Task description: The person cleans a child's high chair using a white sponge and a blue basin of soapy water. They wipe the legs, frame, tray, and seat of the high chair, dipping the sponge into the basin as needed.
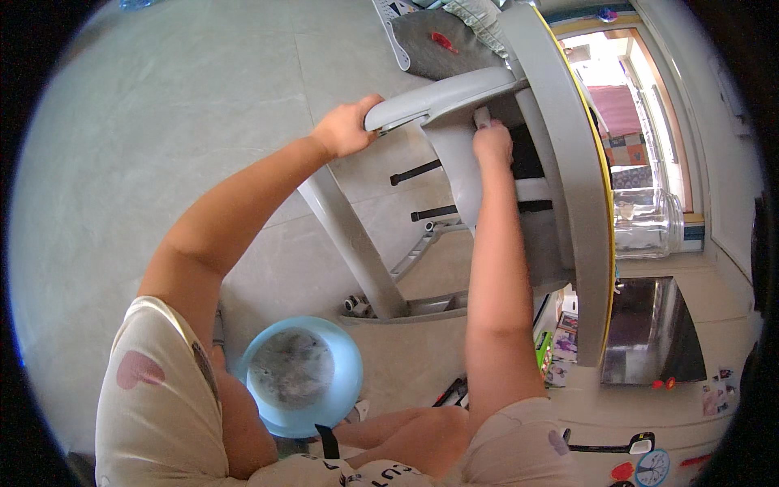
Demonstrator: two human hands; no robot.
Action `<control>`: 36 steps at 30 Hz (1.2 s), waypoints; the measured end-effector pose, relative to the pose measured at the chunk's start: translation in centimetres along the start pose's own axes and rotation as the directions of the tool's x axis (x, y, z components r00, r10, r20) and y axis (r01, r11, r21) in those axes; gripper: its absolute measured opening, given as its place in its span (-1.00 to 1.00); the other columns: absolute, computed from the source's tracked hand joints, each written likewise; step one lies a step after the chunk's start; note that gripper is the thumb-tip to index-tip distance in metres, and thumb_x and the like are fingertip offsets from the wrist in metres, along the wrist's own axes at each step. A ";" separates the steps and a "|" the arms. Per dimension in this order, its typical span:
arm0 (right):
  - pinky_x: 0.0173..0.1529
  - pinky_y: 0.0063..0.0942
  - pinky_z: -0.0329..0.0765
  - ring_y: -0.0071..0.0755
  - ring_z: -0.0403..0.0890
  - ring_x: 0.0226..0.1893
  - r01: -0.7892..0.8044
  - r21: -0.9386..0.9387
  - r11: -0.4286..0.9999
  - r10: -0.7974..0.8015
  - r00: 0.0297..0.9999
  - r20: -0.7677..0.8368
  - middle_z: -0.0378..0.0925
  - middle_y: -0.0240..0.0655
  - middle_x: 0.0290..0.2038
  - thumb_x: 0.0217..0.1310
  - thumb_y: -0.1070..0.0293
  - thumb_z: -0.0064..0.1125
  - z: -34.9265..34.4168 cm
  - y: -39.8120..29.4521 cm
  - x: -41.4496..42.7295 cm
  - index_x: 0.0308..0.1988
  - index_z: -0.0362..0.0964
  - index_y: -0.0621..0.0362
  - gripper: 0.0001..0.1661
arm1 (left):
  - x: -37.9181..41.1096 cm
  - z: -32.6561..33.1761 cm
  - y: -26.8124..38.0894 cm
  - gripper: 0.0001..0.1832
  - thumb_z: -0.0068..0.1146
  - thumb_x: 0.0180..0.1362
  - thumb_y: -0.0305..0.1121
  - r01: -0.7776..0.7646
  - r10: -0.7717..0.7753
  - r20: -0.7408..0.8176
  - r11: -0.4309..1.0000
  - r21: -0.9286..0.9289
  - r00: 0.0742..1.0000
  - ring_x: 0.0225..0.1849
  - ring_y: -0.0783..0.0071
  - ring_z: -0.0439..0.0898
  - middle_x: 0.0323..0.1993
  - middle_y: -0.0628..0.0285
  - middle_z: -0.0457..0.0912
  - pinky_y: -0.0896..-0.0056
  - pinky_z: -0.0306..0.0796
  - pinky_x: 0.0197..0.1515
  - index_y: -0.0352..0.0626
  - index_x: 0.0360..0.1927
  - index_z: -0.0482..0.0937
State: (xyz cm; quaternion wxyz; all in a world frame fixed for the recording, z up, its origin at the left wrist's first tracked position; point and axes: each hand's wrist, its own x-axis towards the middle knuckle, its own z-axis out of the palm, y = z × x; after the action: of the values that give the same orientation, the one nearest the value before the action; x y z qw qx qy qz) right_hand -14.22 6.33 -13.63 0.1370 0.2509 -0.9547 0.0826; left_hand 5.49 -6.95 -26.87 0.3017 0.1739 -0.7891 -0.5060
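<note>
My left hand is wrapped around the end of a grey plastic arm on a piece of furniture that looks like a desk. My right hand reaches into the recess beneath its grey, yellow-edged top. A small pale piece sticks out of my right fist; whether it is a cloth or something else is unclear. Two black rods project from the curved grey panel. Below, a slanted grey leg joins a foot with casters.
A light-blue basin of cloudy grey water stands by my legs. A clear jar is beyond the yellow edge. A dark screen is at the right. A grey cushion with a red item lies at the top. Grey tiled floor stretches left.
</note>
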 end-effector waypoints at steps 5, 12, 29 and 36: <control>0.22 0.01 0.29 -0.06 0.35 0.19 -0.641 0.146 0.754 0.656 0.718 -0.233 0.31 -0.17 0.21 0.24 0.19 -0.04 -3.2 15.9 15.4 0.02 0.47 0.12 -0.58 | 1.4 6.9 6.5 -0.55 0.07 0.00 -0.45 -0.110 0.116 0.018 0.974 -0.196 0.993 -0.12 -0.05 0.59 -0.21 -0.02 0.64 0.08 0.46 -0.08 -0.03 0.04 0.38; 0.17 -0.09 0.33 0.04 0.37 0.09 0.209 -0.076 0.975 -0.217 0.969 -0.114 0.39 -0.09 0.06 0.22 0.29 0.06 -1.6 0.7 -5.3 0.02 0.49 0.14 -0.62 | -1.6 0.3 1.1 -0.51 0.05 -0.03 -0.49 -0.033 0.032 -0.018 0.999 -0.017 0.999 -0.11 -0.09 0.57 -0.21 -0.06 0.62 0.07 0.44 -0.06 -0.02 0.06 0.37; 0.09 -0.14 0.43 0.17 0.52 -0.06 0.473 -0.054 0.879 -0.449 0.785 -0.427 0.52 0.06 -0.07 0.20 0.42 0.01 -1.8 0.5 -8.3 -0.08 0.48 0.25 -0.71 | -2.0 1.4 1.3 -0.51 -0.01 -0.08 -0.51 -0.055 0.052 -0.068 0.997 -0.045 0.996 -0.10 -0.11 0.54 -0.21 -0.07 0.60 0.00 0.42 -0.07 0.01 0.02 0.40; 0.10 0.01 0.41 0.10 0.50 0.06 -0.232 0.077 0.970 0.244 0.931 -0.271 0.50 -0.02 0.02 0.14 0.32 0.08 -1.1 -0.2 -2.0 -0.06 0.52 0.09 -0.67 | -1.7 1.9 2.9 -0.49 0.01 -0.08 -0.53 -0.006 0.005 -0.037 0.999 -0.033 0.999 -0.07 -0.13 0.54 -0.17 -0.11 0.59 0.02 0.42 -0.03 -0.05 0.06 0.37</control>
State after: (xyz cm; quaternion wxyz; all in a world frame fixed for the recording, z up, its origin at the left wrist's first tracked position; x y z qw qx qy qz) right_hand -12.27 7.33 -13.19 0.2535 0.1221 -0.9471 0.1541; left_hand 5.63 -3.33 -25.34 0.3205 0.1760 -0.7755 -0.5147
